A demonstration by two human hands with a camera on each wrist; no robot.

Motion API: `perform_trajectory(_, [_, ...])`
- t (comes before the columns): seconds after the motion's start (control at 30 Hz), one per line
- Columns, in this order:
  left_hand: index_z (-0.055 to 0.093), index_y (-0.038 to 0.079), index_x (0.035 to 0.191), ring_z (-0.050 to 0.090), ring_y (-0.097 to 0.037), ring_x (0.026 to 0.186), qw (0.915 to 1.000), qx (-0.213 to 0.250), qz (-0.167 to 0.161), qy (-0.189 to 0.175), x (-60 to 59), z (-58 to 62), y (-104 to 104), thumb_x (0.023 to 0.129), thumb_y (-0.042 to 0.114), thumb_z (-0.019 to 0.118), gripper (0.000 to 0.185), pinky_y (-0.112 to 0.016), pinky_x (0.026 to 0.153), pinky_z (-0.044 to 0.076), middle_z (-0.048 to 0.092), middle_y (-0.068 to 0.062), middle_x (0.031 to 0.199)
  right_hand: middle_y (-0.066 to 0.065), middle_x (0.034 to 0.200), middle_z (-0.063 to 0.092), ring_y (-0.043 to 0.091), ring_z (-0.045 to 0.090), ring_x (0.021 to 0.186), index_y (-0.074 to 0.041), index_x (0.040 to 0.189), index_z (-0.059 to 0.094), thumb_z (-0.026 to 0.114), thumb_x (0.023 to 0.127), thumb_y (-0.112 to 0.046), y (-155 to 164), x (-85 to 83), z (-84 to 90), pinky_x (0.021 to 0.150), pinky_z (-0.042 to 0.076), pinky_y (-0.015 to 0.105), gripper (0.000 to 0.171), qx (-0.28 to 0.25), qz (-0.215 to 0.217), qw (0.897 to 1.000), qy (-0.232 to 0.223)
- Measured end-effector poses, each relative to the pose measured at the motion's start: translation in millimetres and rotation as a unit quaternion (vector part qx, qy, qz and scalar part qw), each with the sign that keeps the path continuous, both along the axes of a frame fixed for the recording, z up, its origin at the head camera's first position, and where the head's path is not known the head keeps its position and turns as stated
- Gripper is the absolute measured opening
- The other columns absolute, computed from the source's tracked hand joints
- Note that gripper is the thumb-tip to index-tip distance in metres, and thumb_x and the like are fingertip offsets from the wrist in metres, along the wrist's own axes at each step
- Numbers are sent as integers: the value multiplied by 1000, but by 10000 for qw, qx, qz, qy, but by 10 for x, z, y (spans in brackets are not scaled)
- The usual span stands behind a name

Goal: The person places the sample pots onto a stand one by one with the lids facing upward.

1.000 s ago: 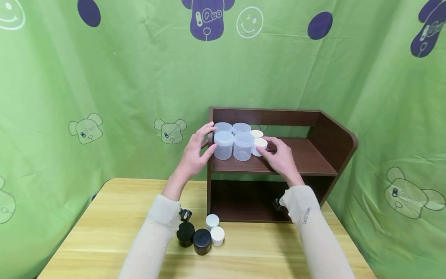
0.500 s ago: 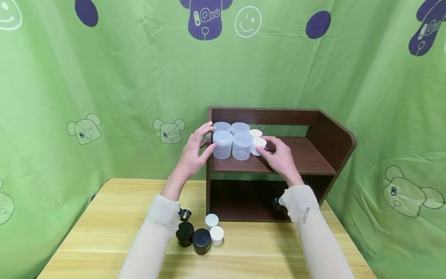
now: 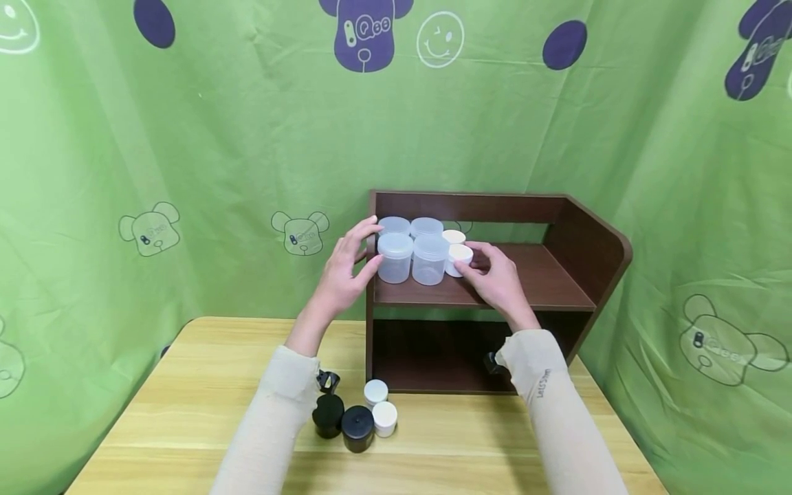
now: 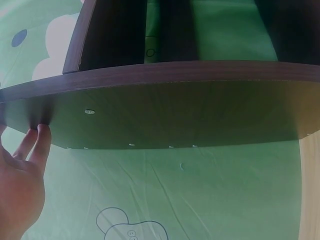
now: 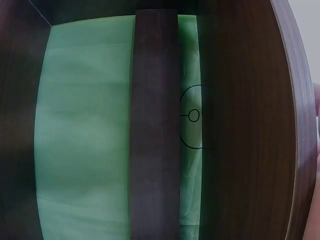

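On the shelf's upper board stand several translucent plastic jars with lids, in two rows. Two small white jars are beside them, one behind the other. My right hand pinches the front white jar between thumb and fingers. My left hand is at the left end, its thumb at the front translucent jar and a fingertip near the rear one. Other left fingers rest against the outer face of the shelf's side panel in the left wrist view. The right wrist view has only a sliver of hand.
A dark brown two-tier shelf stands at the back of the wooden table. In front of it on the table are two black jars and two small white-lidded jars. A green curtain hangs behind.
The view has shifted very slightly since a second ago. Both hands and all the jars keep their places.
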State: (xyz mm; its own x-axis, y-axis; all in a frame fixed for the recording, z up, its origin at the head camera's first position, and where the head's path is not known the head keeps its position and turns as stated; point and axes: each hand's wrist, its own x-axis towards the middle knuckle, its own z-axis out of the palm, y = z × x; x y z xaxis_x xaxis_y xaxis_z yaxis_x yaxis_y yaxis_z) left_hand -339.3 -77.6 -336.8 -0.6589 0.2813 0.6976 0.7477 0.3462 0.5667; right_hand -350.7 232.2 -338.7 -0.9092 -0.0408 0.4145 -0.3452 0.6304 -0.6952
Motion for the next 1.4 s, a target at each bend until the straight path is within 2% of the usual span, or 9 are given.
perform_trajectory(0.23, [43, 19, 153, 37, -25, 146, 10000, -46, 58, -33, 8, 10, -11, 105, 26, 58, 51, -51, 116, 49, 31, 5, 170, 20, 131, 62, 35, 65, 116, -8, 146, 56, 73, 98, -32, -5, 0, 16, 104, 57, 50, 56, -36, -39, 10000, -45])
perform_trajectory(0.37, [43, 21, 154, 37, -25, 147, 9999, -87, 70, -47, 15, 19, -10, 105, 26, 58, 51, -48, 117, 49, 31, 5, 170, 18, 134, 57, 35, 63, 119, -9, 149, 53, 71, 99, -36, 10, 7, 26, 107, 56, 51, 60, -111, -101, 9999, -28])
perform_trajectory(0.53, [42, 24, 154, 37, -26, 148, 10000, -70, 29, -26, 3, 25, -5, 105, 26, 58, 51, -51, 117, 48, 31, 1, 170, 20, 131, 55, 34, 59, 122, -6, 149, 53, 69, 101, -32, 11, 15, 39, 110, 54, 49, 57, -453, -92, 9976, 512])
perform_trajectory(0.67, [43, 23, 153, 37, -26, 147, 10000, -69, 25, 3, -5, 21, -9, 105, 26, 58, 51, -52, 116, 49, 31, -1, 169, 17, 128, 57, 30, 60, 121, -9, 147, 55, 68, 101, -30, -20, 86, 48, 109, 54, 45, 52, -589, -107, 9937, 947])
perform_trajectory(0.9, [42, 23, 154, 38, -25, 147, 9999, -130, 70, 12, -1, 17, -23, 105, 26, 58, 51, -44, 117, 48, 31, 2, 170, 13, 123, 61, 25, 61, 116, -13, 143, 60, 72, 99, -23, -168, 349, 61, 104, 53, 28, 47, -389, 178, 9873, 1528])
perform_trajectory(1.13, [43, 22, 154, 38, -27, 147, 9999, -111, -7, 17, -8, 22, -31, 105, 25, 58, 51, -49, 117, 49, 31, 0, 169, 9, 122, 64, 23, 61, 114, -12, 141, 63, 76, 94, -11, -374, 665, -52, 103, 51, 29, 48, -222, 680, 9798, 1867])
perform_trajectory(1.27, [43, 21, 154, 38, -25, 146, 9999, -140, 4, 8, -5, 28, -31, 105, 27, 58, 51, -46, 117, 49, 31, 6, 169, 6, 125, 64, 23, 62, 115, -15, 141, 63, 76, 95, -12, -488, 862, -195, 103, 52, 28, 48, -69, 1090, 9787, 1737])
perform_trajectory(1.4, [43, 21, 154, 39, -26, 146, 9999, -148, 25, 7, -8, 21, -33, 105, 26, 58, 52, -46, 116, 50, 31, 7, 169, 4, 122, 65, 23, 64, 112, -15, 141, 62, 75, 95, -12, -571, 1003, -434, 101, 56, 29, 47, -24, 1464, 9782, 1470])
